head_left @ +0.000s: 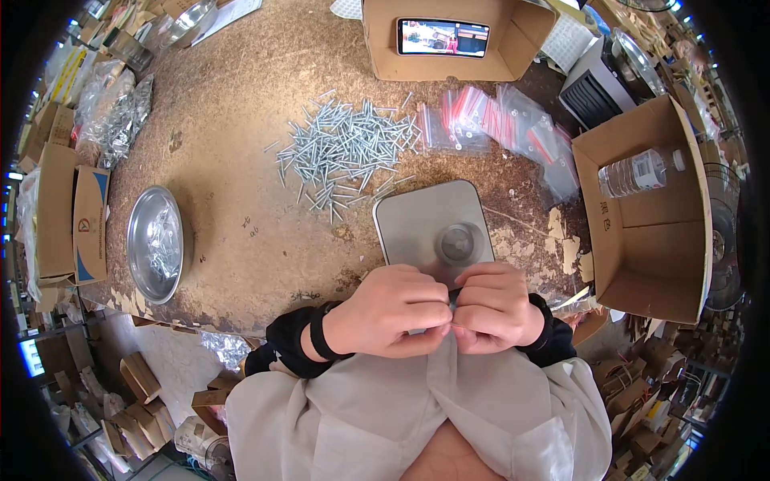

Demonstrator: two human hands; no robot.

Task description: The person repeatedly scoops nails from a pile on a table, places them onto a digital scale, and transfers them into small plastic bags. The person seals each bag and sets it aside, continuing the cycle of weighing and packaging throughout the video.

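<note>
My left hand point(397, 311) and my right hand point(496, 307) meet in front of my chest, knuckles up and fingers curled in a pinch. Whatever lies between the fingertips is too hidden to name. Just beyond them is a square silver metal plate point(417, 212), its near edge partly covered by my hands. A small round translucent dish point(459, 242) rests on that plate. Farther off, a loose heap of silver screws point(345, 148) is spread on the table. Clear zip bags point(469, 120) with red strips lie overlapping to the right of the heap.
A steel bowl point(135, 248) with clear small packets stands at left. An open carton point(650, 276) holding a plastic bottle point(634, 175) is at right. At the back, a phone point(443, 38) leans in another carton point(457, 70). Crumpled plastic bags point(112, 112) lie far left on the worn table point(233, 96).
</note>
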